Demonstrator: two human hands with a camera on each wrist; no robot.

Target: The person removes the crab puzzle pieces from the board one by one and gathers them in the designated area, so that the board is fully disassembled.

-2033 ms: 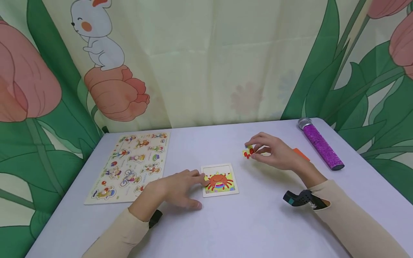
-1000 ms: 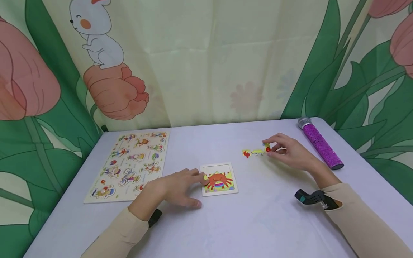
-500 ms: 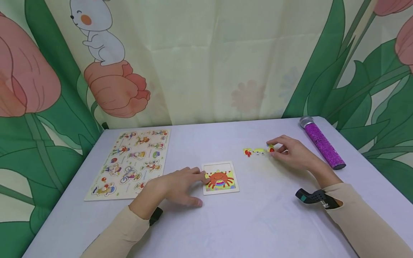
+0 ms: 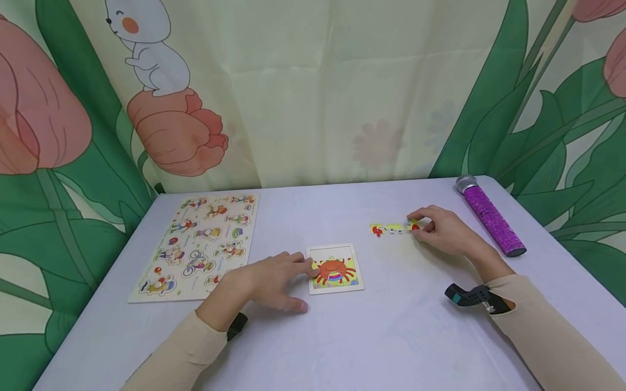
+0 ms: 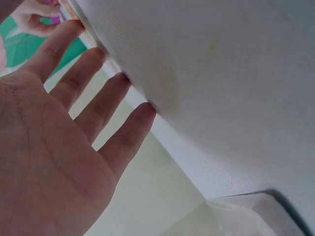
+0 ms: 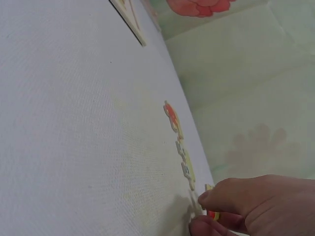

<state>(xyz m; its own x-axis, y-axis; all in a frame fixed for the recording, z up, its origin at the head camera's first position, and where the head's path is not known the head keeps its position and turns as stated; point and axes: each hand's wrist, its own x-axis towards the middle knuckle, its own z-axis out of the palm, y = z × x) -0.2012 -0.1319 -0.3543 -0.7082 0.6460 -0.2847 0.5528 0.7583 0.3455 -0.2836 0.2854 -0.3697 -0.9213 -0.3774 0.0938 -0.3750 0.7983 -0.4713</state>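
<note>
My left hand (image 4: 274, 279) lies with its fingers stretched out, and its fingertips touch the left side of a small framed puzzle (image 4: 337, 251) with a red crab picture. The lower part of the frame is filled; the top strip is bare. Seen in the left wrist view, the left hand (image 5: 64, 123) has its fingers spread against an edge. My right hand (image 4: 442, 231) pinches a red-and-yellow puzzle piece (image 4: 414, 226) between thumb and fingers, at the table. Left of it lie a yellow piece with eyes (image 4: 394, 229) and a red-and-yellow end piece (image 4: 376, 230), in a row.
A large puzzle board (image 4: 188, 294) with several bear figures lies at the left of the white table (image 4: 381, 336). A glittery purple microphone (image 4: 493, 220) lies at the right, beyond my right hand. A printed curtain (image 4: 303, 108) hangs behind the table.
My right hand has set down the left end piece, moved right, and brought another piece down at the row's right end. The orange piece behind that hand is gone from its spot. Left hand stays.
</note>
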